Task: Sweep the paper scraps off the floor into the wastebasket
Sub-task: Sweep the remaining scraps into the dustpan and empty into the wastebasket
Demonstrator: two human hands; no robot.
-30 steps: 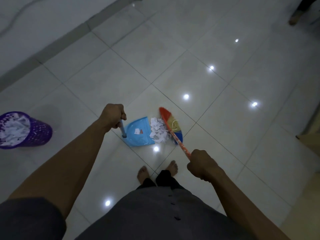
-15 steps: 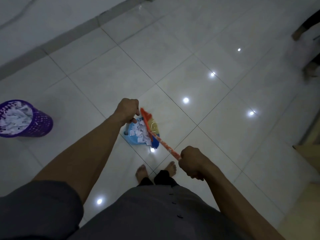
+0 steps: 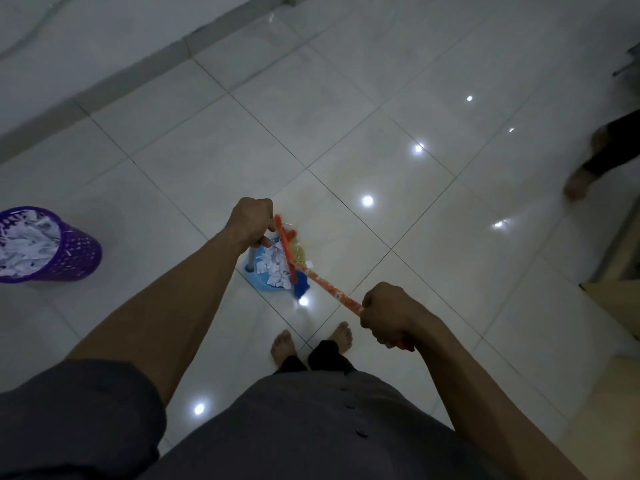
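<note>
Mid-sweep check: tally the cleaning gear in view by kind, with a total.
Purple perforated plastic wastebasket: 1
Blue plastic dustpan: 1
Orange-handled broom with multicoloured bristles: 1
Total: 3

The person's wearing a dark grey shirt (image 3: 311,438) with short sleeves (image 3: 76,414), small dark buttons (image 3: 362,434) down the front, black trousers (image 3: 323,355), plus bare feet (image 3: 283,342).
</note>
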